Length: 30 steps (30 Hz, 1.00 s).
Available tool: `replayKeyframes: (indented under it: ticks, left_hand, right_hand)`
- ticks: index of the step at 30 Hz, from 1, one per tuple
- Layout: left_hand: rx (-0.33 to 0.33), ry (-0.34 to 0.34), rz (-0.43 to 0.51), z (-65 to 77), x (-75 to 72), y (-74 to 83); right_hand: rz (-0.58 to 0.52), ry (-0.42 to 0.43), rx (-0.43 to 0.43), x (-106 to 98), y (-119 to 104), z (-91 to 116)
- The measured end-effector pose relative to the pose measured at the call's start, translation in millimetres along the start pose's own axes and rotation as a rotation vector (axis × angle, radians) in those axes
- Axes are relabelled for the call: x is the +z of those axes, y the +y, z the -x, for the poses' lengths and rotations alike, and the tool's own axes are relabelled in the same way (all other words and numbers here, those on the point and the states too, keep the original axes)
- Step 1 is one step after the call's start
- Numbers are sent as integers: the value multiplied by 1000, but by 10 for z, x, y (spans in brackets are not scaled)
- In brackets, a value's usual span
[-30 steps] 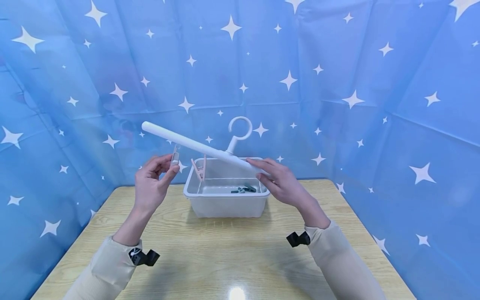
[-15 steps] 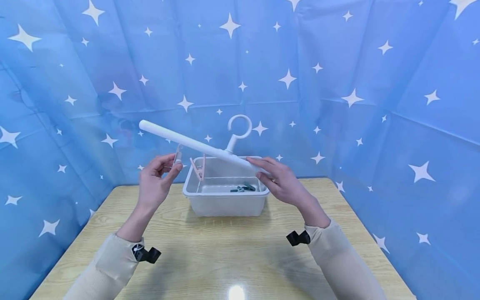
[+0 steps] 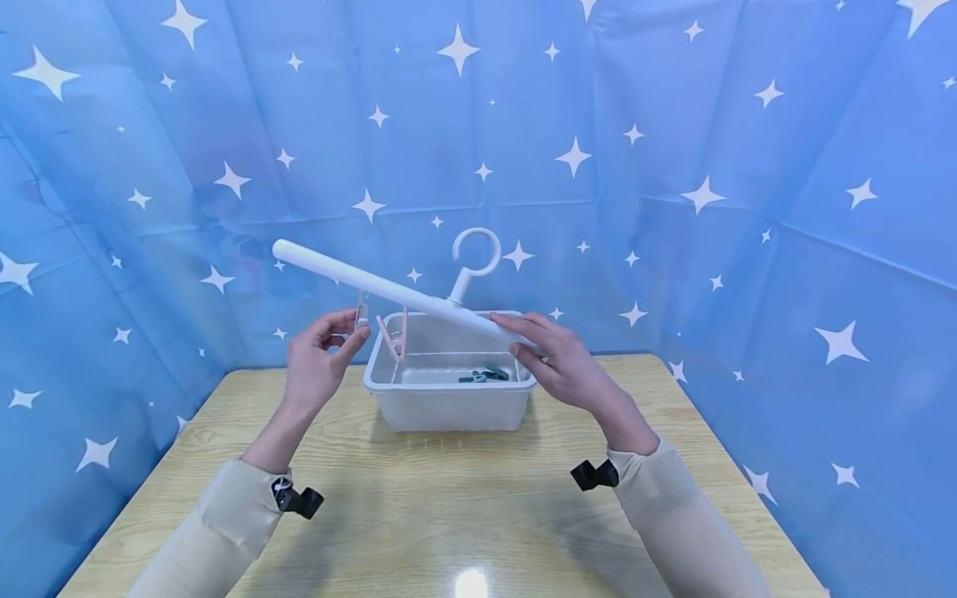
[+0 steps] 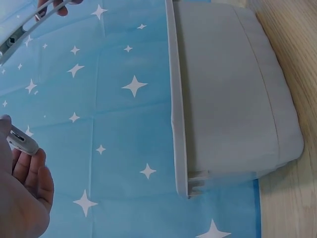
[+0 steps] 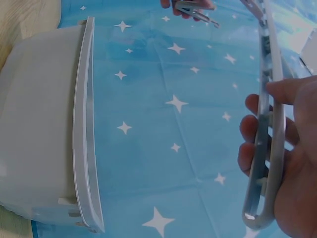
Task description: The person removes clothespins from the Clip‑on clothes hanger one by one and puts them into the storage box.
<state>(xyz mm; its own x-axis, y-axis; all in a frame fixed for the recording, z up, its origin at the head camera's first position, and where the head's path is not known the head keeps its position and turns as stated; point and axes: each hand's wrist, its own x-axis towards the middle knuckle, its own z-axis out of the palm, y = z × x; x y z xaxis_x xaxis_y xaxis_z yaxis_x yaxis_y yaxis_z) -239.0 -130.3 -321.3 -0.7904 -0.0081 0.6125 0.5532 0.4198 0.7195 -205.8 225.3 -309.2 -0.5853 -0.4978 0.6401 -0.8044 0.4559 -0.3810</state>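
My right hand [image 3: 564, 361] grips the lower right end of a white clothes hanger [image 3: 359, 278]. Its bar slopes up to the left, and a round hook rises from its middle. In the right wrist view, fingers and thumb wrap the hanger's slotted bar [image 5: 267, 163]. Between thumb and fingers, my left hand [image 3: 317, 361] pinches a small pale clothespin [image 3: 362, 314] just under the bar's raised half. The clothespin's hooked end [image 5: 214, 23] looks apart from the bar in the right wrist view. A pink clothespin [image 3: 395, 339] hangs below the bar, to the right of my left hand.
Behind the hands, a white plastic basin [image 3: 452, 411] stands on the wooden table [image 3: 449, 507], below the hanger. Dark green clothespins [image 3: 486, 375] lie inside it. A blue star-printed curtain [image 3: 658, 191] encloses the back and sides.
My left hand has shifted a little to the right with the clothespin, along the bar's underside. The hanger's raised end has drifted slightly left. My right hand keeps its hold.
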Motion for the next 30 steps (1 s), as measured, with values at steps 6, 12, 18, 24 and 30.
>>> replayKeyframes:
  ticks: [6, 12, 18, 24, 30]
  left_hand:
    - [-12, 3, -33, -36, 37, -73]
    - [-49, -28, -59, -57, 70, -142]
    - [-88, -74, -61, -91, 110, -199]
    - [-143, -120, -57, -109, 171, -275]
    - [-183, -169, -23, -111, 216, -343]
  right_hand:
    - [6, 1, -3, 0, -12, -5]
    - [19, 1, -13, -1, -24, -13]
    - [-9, -6, 6, -9, -42, -18]
    - [-10, -6, 5, -11, -45, -17]
    - [-17, -8, 0, -16, -56, -21]
